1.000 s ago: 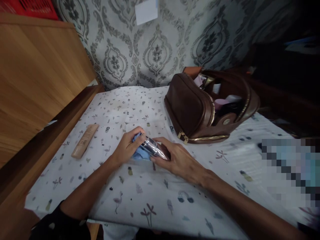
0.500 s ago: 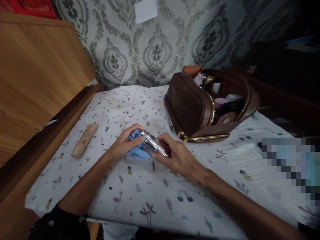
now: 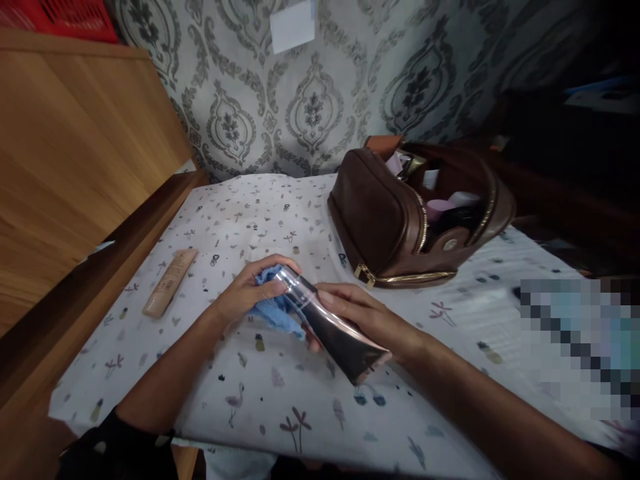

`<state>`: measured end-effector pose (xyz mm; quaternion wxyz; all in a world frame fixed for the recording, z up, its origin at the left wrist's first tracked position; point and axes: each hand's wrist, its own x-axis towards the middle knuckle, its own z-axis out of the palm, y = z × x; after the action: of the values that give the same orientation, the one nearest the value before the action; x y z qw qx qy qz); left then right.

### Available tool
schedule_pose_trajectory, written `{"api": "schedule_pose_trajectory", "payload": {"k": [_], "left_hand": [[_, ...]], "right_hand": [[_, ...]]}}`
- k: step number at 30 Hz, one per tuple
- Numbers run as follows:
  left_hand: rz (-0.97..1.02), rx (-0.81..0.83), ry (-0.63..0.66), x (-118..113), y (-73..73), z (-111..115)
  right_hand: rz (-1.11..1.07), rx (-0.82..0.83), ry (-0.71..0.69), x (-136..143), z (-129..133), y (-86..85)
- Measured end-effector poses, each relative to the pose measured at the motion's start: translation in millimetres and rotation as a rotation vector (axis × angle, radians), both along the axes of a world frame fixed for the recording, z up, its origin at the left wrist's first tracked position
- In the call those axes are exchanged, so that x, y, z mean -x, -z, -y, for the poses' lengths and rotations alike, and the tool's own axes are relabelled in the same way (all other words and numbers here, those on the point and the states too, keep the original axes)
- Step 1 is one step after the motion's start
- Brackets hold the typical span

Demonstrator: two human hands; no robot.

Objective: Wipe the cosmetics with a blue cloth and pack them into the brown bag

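holding a dark tube (image 3: 340, 333) slantwise above the tabletop (image 3: 300, 227), between left hand (image 3: 250, 287) and right hand (image 3: 357, 307); gripped at the silvery cap end by the left hand, closed with thumb in front and fingers over the far side, around a crumpled blue cloth (image 3: 277, 313) bunched against the cap and drooping beneath it; cupped at mid-body by the right hand, partly curled, with fingers laid along the upper side and a fingertip peeping out at the near edge; reaching on past the right hand to a wide flat end, left uncovered, nearer the body than the cap; well to the right of a beige tube (image 3: 170, 283), lying flat near the tabletop's left side; nearer the body than a brown bag (image 3: 373, 207), standing unzipped beyond the right hand with a pink thing (image 3: 439, 210) inside; facing a patterned wall (image 3: 315, 100) with white paper (image 3: 293, 27) on it; right of a wooden panel (image 3: 75, 133) with a red basket (image 3: 83, 17) at its upper edge, only partly in view.
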<state>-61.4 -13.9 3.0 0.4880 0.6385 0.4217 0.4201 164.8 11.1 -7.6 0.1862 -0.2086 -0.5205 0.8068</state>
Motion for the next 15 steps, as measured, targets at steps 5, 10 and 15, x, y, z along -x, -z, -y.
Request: {"api": "schedule_pose_trajectory", "payload": {"k": [5,10,15], "left_hand": [[0.078,0.050,0.037,2,0.5,1],[0.118,0.156,-0.062,-7,3.1,4],[0.013,0.073,-0.363,-26,10.3,11]], "right_hand": [[-0.119,0.266,-0.094,2,2,8.3],[-0.119,0.272,-0.016,7,4,11.6],[-0.150,0.173,0.269,15,8,20.0]]}}
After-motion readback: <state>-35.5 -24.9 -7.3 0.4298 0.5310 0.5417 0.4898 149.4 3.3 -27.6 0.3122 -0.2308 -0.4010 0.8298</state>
